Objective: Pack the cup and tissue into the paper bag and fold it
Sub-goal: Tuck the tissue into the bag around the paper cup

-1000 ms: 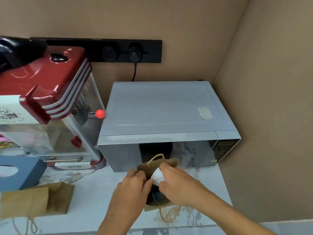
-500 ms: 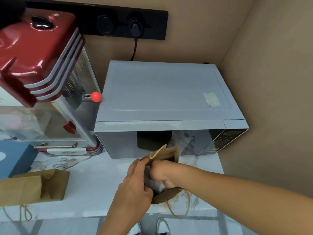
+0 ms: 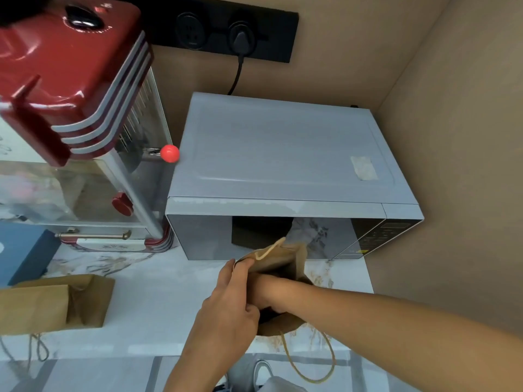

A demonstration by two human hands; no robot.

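A brown paper bag (image 3: 283, 258) stands open on the marble counter, right in front of the microwave. My left hand (image 3: 228, 305) pinches the bag's left rim and holds the mouth apart. My right hand (image 3: 267, 291) is pushed down into the bag past the knuckles, so its fingers are mostly hidden. Neither the white tissue nor the cup shows; the bag's inside is dark. One twine handle (image 3: 311, 363) of the bag hangs over the counter's front edge.
A grey microwave (image 3: 283, 154) stands just behind the bag, with a brown wall to its right. A red popcorn machine (image 3: 70, 80) stands at the left. A blue tissue box (image 3: 22, 250) and a second paper bag (image 3: 56, 304), lying flat, are at the far left.
My right hand carried the white tissue down into the bag and has sunk deeper, so the tissue is out of sight. My left hand stayed on the rim. The camera tilted downward.
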